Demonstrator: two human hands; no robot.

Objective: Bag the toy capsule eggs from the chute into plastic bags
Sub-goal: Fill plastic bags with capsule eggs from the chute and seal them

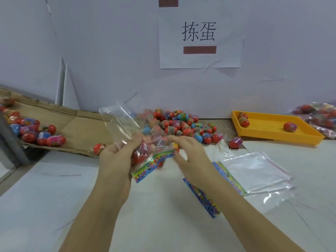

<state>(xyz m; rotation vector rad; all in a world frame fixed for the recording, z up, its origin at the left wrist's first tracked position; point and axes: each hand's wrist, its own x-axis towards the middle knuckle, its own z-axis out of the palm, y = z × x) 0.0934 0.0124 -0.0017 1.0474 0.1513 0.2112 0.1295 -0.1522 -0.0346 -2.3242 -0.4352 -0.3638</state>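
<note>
Bag in hand: one clear plastic bag (121,122) with a colourful header card (154,163) is hanging above the table (54,197), between the two hands. A few capsule eggs (143,151) are showing through it; their number is not readable.
Bag axis: it is running from the header card, low and toward the person, up to the clear end at the back left.
Left hand (118,155): it is gripping the bag from the left, fingers curled round it.
Right hand (189,150): it is meeting the bag's right side by the card. It is blurred, so I cannot tell if it is pinching or only touching.
Egg pile (181,127): it is lying just behind the hands, along the table's back edge, too many to count. I judge the right hand to be the nearer one.
Cardboard chute (78,124): it is sloping in from the left edge, carrying a cluster of more eggs.
Yellow tray (272,137): it is sitting toward the back right corner, holding three eggs, two in its back left corner and one apart.
Empty bags (254,171): one flat stack is lying right of the right forearm.
</note>
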